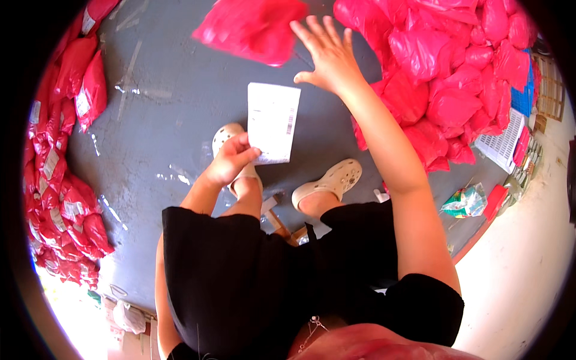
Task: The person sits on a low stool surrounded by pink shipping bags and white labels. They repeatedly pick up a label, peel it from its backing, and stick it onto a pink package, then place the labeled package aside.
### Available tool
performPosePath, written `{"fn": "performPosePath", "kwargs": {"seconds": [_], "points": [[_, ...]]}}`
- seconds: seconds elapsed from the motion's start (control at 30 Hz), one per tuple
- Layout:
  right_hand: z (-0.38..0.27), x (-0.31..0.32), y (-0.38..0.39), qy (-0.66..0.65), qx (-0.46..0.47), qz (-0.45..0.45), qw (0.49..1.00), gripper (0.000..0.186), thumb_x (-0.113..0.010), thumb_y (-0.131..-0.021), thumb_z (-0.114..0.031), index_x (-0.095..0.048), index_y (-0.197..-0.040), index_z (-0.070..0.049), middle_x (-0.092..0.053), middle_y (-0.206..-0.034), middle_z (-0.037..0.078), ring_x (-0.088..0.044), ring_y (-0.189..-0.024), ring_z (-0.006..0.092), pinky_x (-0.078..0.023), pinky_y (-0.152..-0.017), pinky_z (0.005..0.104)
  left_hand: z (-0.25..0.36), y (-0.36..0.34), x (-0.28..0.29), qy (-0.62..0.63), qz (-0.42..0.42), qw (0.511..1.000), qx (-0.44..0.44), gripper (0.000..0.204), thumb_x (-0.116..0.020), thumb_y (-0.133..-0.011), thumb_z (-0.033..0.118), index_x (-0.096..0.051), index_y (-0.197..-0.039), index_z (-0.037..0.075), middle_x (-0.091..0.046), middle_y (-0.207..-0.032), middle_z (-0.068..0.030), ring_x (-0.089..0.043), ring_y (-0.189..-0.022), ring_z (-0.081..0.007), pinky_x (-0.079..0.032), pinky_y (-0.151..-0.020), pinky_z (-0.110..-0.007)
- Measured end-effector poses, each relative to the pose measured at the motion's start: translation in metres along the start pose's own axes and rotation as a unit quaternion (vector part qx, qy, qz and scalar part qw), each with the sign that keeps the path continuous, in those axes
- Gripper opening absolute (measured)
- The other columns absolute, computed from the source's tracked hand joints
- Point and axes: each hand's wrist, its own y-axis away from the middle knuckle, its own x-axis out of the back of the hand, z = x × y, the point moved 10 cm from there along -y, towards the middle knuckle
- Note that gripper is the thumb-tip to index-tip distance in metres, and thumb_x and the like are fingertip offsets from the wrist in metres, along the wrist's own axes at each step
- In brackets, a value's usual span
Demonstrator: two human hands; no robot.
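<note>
My left hand (231, 161) pinches a white printed label sheet (273, 123) by its lower left corner, between thumb and fingers. The sheet carries a barcode and hangs over the floor, just above my feet. Farther out, my right hand (329, 57) is stretched forward with fingers spread and nothing in it. Close to its fingertips is a pink plastic bag (252, 30), slightly smeared by motion; a small gap seems to part them, and I cannot tell whether the bag touches the floor.
A large heap of pink bags (444, 78) rises at the right. More pink bags, many with white labels (54, 162), line the left side. A white plastic basket (503, 139) and a green-and-clear package (467, 201) lie by the right wall. My beige clogs (329, 183) stand on the grey floor (162, 120).
</note>
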Motion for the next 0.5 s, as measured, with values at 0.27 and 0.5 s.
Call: {"fn": "performPosePath", "kwargs": {"seconds": [0.27,0.5], "points": [[0.218,-0.071,-0.005,0.101,-0.210,0.095,0.968,0.078,-0.073,-0.074,-0.037,-0.035,-0.140,-0.021,-0.043,-0.140,0.011,-0.041,-0.126,0.0345,-0.039,-0.100,0.0436,0.003,0.007,-0.002,-0.001,0.011,0.999,0.042,0.027,-0.052,-0.092,0.002,-0.056,-0.118,0.000,-0.063,-0.112,-0.0060,-0.057,-0.107,-0.0149,-0.042,-0.097,-0.032],[0.174,-0.033,-0.018,0.152,-0.188,0.022,0.970,0.028,-0.056,-0.087,-0.033,-0.061,-0.111,-0.020,-0.068,-0.078,0.009,-0.066,-0.070,0.0327,-0.051,-0.062,0.0478,0.008,0.009,-0.013,0.006,-0.015,0.999,0.028,0.024,-0.052,-0.091,0.000,-0.058,-0.115,0.000,-0.063,-0.110,-0.0066,-0.058,-0.104,-0.0142,-0.044,-0.096,-0.032]]}}
